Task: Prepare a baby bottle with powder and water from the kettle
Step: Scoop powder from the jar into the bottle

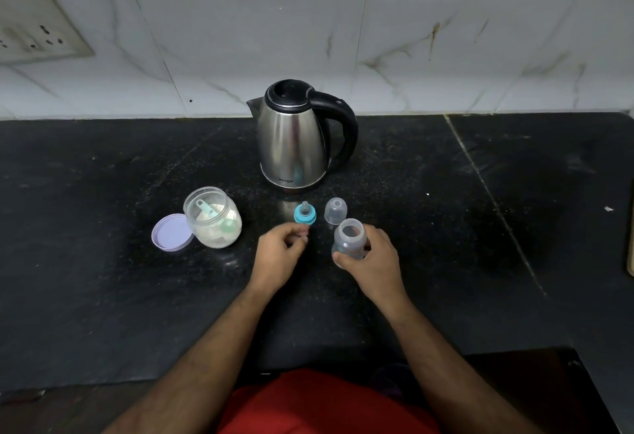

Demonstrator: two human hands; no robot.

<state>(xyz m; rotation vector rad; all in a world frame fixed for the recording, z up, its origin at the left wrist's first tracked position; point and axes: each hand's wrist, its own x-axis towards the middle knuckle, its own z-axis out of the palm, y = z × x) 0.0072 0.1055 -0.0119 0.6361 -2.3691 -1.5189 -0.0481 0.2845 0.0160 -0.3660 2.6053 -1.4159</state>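
A clear baby bottle with its mouth uncovered stands on the black counter, held around its body by my right hand. Its teal nipple ring sits just left of it, and the clear dome cap rests behind the bottle. My left hand hovers just below the nipple ring, fingers curled, holding nothing. A steel kettle with a black handle and closed lid stands behind. The powder jar, lid off, holds white powder and a teal scoop.
The jar's lilac lid lies flat, touching the jar's left side. A tiled wall with a switch plate rises behind the counter. A seam crosses the counter on the right. A red garment shows at the bottom edge.
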